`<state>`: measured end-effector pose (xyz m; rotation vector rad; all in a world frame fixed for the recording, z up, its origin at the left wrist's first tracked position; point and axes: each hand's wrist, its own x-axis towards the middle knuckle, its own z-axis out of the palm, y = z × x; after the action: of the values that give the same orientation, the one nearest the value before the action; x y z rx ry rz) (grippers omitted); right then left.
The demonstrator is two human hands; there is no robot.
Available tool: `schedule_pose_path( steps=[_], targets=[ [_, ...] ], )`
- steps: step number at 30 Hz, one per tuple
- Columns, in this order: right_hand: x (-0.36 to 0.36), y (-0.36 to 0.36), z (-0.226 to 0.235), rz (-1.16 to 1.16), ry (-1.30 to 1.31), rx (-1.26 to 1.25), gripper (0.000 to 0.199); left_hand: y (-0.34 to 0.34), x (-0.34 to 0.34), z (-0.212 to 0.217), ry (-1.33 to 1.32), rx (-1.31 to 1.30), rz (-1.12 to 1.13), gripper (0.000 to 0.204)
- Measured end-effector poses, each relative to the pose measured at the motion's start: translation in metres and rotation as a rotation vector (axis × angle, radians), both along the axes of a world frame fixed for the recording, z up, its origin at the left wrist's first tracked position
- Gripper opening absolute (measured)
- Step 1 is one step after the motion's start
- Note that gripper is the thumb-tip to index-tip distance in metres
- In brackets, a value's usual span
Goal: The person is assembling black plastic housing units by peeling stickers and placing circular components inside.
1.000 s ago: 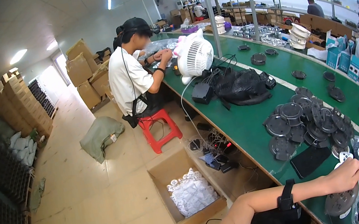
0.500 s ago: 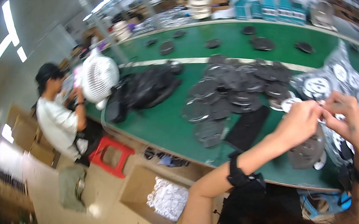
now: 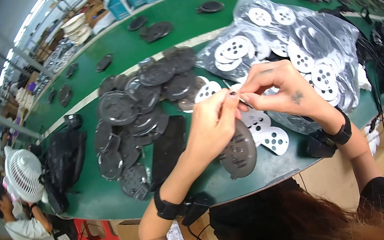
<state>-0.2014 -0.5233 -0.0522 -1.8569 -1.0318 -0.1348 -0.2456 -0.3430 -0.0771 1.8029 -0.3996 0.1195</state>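
Note:
My left hand [image 3: 211,124] and my right hand [image 3: 281,86] meet fingertip to fingertip above the table's near edge. Both are closed in a pinch around a small, thin dark piece [image 3: 244,103], mostly hidden by the fingers, its kind unclear. Just below my hands lies a grey-brown oval plastic housing [image 3: 239,155]. White discs with holes [image 3: 275,140] lie beside it, partly under my right hand. A large clear plastic bag [image 3: 338,42] full of similar discs spreads behind and right of my right hand.
Dark round plastic covers [image 3: 120,107] are heaped left of my hands, by a black rectangular pad [image 3: 167,142]. More parts [image 3: 156,31] sit across the green table [image 3: 87,195]. A white fan [image 3: 23,167] and a seated person [image 3: 26,229] are at far left.
The view has swung to the right, so the bag and my hands now appear nearer the middle. My hands remain together in a pinch above the oval housing.

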Motion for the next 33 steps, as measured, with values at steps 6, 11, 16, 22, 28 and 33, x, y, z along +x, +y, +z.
schedule_pose_path(
  steps=[6,11,16,22,28,33],
  targets=[
    [-0.009,0.000,0.005,0.053,0.220,0.059,0.013,0.004,-0.011,0.001,0.041,-0.124,-0.035,0.034],
    [-0.012,0.002,-0.006,0.113,0.113,0.135,0.015,0.007,-0.017,-0.002,0.105,-0.145,-0.023,0.036],
    [-0.013,-0.001,-0.009,0.111,0.106,0.130,0.019,0.006,-0.017,-0.004,0.026,-0.052,-0.033,0.036],
    [-0.016,-0.001,-0.010,0.111,0.088,0.129,0.018,0.004,-0.018,-0.003,-0.092,-0.015,-0.024,0.033],
    [-0.013,-0.002,-0.012,0.139,0.122,0.137,0.018,0.007,-0.016,-0.003,-0.184,0.099,0.006,0.028],
    [-0.014,-0.002,-0.013,0.119,0.134,0.104,0.017,0.007,-0.016,-0.002,-0.160,0.069,-0.005,0.027]
  ],
)
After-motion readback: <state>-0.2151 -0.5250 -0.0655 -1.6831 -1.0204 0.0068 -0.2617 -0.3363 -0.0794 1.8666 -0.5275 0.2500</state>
